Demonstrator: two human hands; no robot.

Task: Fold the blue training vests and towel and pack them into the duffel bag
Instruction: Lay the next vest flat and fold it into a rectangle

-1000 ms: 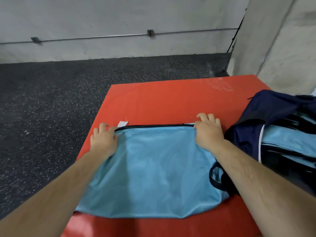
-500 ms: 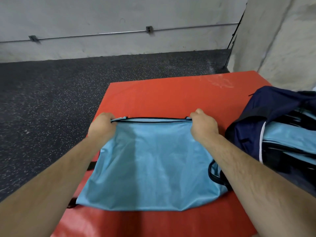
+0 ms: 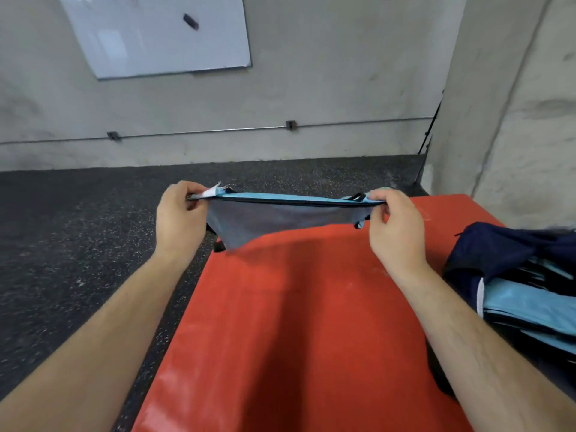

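I hold a blue training vest (image 3: 280, 216) stretched taut in the air above the far end of the red surface (image 3: 311, 322). My left hand (image 3: 180, 219) pinches one corner of its black-trimmed top edge and my right hand (image 3: 396, 226) the other, the fingers (image 3: 184, 191) of both clamped on the fabric. The navy duffel bag (image 3: 498, 251) lies open at my right, with light-blue fabric (image 3: 530, 307) inside.

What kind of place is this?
Probably a gym or training room: speckled black rubber floor, a red padded vinyl mat, and a whiteboard on the grey concrete wall.
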